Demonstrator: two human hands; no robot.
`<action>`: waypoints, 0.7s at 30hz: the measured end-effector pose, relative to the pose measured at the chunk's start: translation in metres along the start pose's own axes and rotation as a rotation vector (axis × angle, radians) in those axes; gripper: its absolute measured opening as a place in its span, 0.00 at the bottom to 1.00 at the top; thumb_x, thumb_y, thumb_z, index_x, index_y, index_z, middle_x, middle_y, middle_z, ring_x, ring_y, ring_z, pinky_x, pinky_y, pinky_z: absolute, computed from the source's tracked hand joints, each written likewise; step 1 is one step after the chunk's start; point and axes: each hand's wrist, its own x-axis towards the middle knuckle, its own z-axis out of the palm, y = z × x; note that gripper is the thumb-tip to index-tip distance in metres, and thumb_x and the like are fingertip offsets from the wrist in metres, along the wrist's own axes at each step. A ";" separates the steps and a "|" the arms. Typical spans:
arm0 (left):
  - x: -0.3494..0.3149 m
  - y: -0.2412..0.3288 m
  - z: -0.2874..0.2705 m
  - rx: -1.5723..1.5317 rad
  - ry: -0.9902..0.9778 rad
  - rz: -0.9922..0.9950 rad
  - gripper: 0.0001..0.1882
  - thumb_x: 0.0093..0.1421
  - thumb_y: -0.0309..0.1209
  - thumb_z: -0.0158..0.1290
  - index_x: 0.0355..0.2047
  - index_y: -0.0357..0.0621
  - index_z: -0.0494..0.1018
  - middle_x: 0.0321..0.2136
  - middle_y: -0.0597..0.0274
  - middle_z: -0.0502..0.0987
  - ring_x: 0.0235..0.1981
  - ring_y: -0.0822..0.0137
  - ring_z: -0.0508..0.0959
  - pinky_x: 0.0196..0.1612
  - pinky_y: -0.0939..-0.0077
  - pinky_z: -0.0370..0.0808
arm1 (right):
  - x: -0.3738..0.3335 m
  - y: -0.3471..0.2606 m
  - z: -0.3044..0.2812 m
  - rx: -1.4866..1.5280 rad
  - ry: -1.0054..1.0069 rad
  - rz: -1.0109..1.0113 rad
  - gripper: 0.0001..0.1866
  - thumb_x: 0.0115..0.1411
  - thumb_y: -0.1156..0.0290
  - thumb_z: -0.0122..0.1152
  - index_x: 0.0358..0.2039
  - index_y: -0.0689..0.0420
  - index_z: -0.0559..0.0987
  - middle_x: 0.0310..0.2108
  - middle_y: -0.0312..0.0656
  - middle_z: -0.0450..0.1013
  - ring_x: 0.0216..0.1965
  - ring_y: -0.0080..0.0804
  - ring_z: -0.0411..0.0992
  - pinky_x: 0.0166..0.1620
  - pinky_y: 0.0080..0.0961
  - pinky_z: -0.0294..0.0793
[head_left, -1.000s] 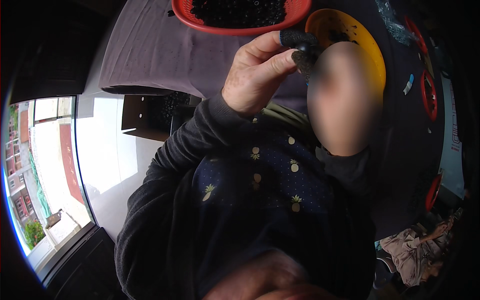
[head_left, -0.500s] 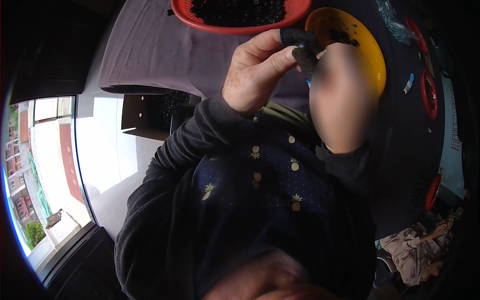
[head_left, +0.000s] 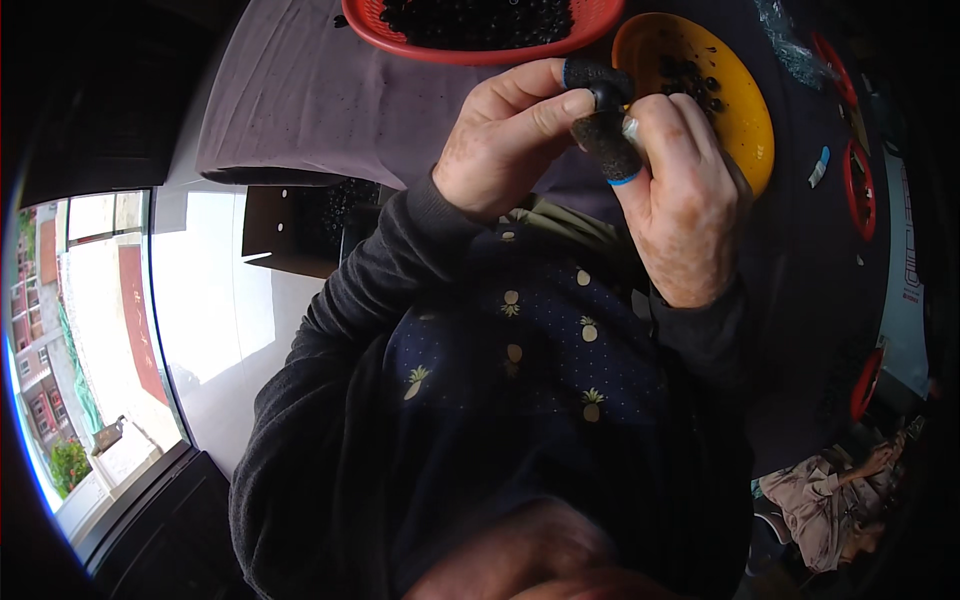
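My left hand (head_left: 510, 130) pinches a small black rounded piece (head_left: 604, 96) between its thumb and a forefinger covered by a black finger sleeve with a blue edge. My right hand (head_left: 685, 190) is closed close against it. A similar dark sleeve covers the right thumb, whose tip meets the piece. Something whitish shows at the right forefinger; whatever these fingers grip is hidden. Just behind my right hand lies a yellow bowl (head_left: 752, 110) with several small black pieces (head_left: 690, 80) in it. Beyond my left hand is a red plastic basket (head_left: 440, 52) heaped with black pieces (head_left: 480, 22).
A grey-purple cloth (head_left: 290, 100) covers the table. Below its left edge stands an open cardboard box (head_left: 275, 225) holding dark pieces. Red containers (head_left: 858, 190) and clear crumpled plastic (head_left: 790, 45) lie along the right. Another person (head_left: 820, 500) appears at lower right.
My right hand was a blur of motion and is now sharp. The left fingers have shifted slightly, showing more of the black piece. More small pieces in the yellow bowl are visible.
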 end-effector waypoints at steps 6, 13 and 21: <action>0.001 -0.005 -0.001 -0.091 0.005 -0.025 0.13 0.61 0.28 0.46 0.46 0.39 0.69 0.39 0.62 0.75 0.42 0.71 0.74 0.47 0.75 0.69 | -0.004 0.000 0.000 0.046 0.047 0.023 0.17 0.40 0.76 0.66 0.30 0.54 0.70 0.26 0.36 0.66 0.24 0.34 0.71 0.26 0.28 0.71; 0.003 -0.010 -0.007 -0.198 -0.037 -0.023 0.14 0.62 0.28 0.45 0.47 0.39 0.69 0.40 0.63 0.75 0.43 0.71 0.73 0.49 0.75 0.68 | -0.005 -0.004 -0.001 0.055 0.006 0.099 0.15 0.42 0.76 0.66 0.30 0.56 0.70 0.25 0.37 0.67 0.24 0.35 0.72 0.25 0.28 0.71; 0.006 -0.013 -0.014 -0.275 -0.093 -0.036 0.15 0.62 0.33 0.45 0.47 0.39 0.67 0.40 0.65 0.73 0.42 0.73 0.71 0.48 0.75 0.67 | -0.004 -0.005 0.000 0.078 0.012 0.097 0.17 0.41 0.80 0.65 0.31 0.57 0.69 0.26 0.39 0.67 0.26 0.36 0.72 0.26 0.29 0.72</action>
